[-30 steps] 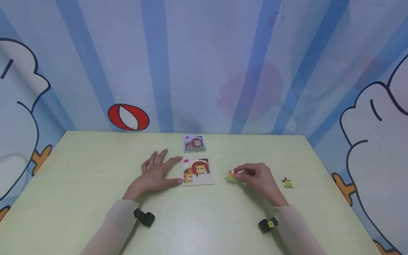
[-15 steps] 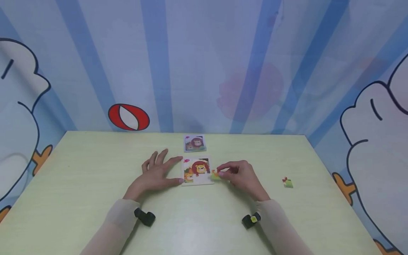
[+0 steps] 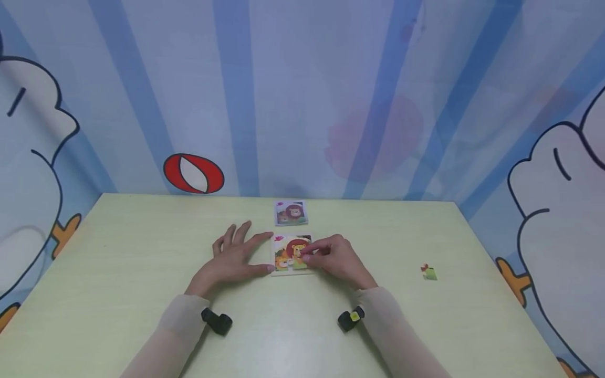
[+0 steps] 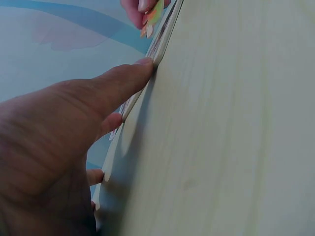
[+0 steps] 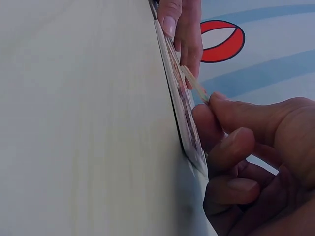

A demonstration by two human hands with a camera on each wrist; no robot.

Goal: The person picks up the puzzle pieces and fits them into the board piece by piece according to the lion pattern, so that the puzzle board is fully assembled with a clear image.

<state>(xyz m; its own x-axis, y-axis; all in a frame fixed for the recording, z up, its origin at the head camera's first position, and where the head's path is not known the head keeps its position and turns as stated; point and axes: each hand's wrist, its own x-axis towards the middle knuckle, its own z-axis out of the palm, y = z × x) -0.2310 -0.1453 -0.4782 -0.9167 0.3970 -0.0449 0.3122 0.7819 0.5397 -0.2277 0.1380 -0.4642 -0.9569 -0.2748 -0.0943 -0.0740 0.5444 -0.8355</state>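
Note:
A square jigsaw board with a lion picture lies flat in the middle of the table. My left hand steadies its left side, thumb and index finger stretched out against the edge. Over the lower part of the picture, my right hand pinches a green and orange puzzle piece between thumb and index finger. In the right wrist view the puzzle piece is tilted, one end close to the board's surface. The left wrist view shows the same puzzle piece beyond my thumb.
Another loose puzzle piece, green and red-brown, lies to the right on the pale table. Behind the board is a small lion picture card. A blue striped curtain hangs along the table's back edge.
My right hand has carried the pinched puzzle piece leftward, from the table beside the board to over its lower part. My left hand keeps its place at the board's edge.

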